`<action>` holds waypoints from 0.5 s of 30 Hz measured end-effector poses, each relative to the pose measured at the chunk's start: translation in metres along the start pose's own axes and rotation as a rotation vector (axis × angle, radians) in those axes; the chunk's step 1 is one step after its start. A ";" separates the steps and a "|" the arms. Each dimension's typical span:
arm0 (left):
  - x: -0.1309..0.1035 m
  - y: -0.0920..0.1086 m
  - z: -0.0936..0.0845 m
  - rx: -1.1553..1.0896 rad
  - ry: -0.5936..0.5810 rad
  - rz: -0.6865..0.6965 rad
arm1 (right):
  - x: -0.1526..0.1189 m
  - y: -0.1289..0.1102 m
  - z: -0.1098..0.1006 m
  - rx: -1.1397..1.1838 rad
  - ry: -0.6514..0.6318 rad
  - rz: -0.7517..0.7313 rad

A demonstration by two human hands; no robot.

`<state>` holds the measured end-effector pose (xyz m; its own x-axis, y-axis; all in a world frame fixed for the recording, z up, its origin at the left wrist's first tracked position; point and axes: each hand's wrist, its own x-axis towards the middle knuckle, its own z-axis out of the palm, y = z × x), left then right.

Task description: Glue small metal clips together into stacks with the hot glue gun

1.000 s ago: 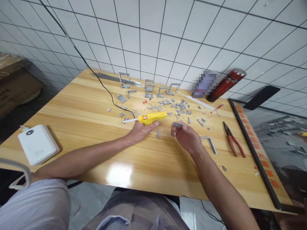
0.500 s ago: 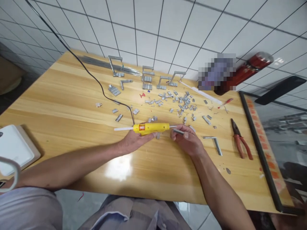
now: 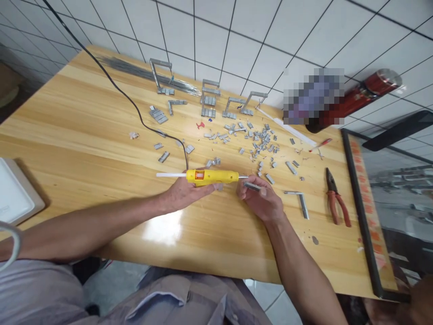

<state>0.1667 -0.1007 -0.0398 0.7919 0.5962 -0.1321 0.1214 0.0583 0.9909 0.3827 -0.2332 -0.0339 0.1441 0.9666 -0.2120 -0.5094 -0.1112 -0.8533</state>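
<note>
My left hand (image 3: 184,194) is closed around a yellow hot glue gun (image 3: 216,177), with a white glue stick (image 3: 171,174) poking out of its rear. The gun's metal nozzle points right, its tip close to the fingers of my right hand (image 3: 262,198). Between thumb and fingers, that right hand pinches a small grey strip (image 3: 252,186). Whether the nozzle touches the strip I cannot tell. Just beyond the gun lie a few small grey pieces (image 3: 214,161). An L-shaped grey piece (image 3: 299,201) rests on the table to the right of my right hand.
Several small grey frames (image 3: 209,99) stand along the back, before a tiled wall. Many loose grey bits (image 3: 265,140) are scattered in front. Red-handled pliers (image 3: 334,198) lie at right beside a black-edged panel (image 3: 363,216). A black cord (image 3: 135,108) crosses the table. A white box (image 3: 18,189) sits left.
The view has shifted slightly, so the table items appear displaced. Both hands keep their holds, the nozzle still near the strip.
</note>
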 end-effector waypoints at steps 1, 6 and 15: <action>0.000 0.000 0.000 0.008 0.004 -0.002 | 0.000 0.000 0.000 0.000 0.002 0.004; -0.001 -0.002 0.000 0.012 0.015 -0.027 | 0.000 0.001 -0.002 0.004 -0.010 -0.015; 0.001 0.000 -0.001 0.025 0.005 -0.054 | 0.001 0.002 -0.002 0.000 0.030 -0.001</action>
<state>0.1667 -0.0999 -0.0401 0.7807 0.5969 -0.1850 0.1790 0.0701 0.9814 0.3834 -0.2328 -0.0366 0.1705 0.9593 -0.2252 -0.5093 -0.1099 -0.8535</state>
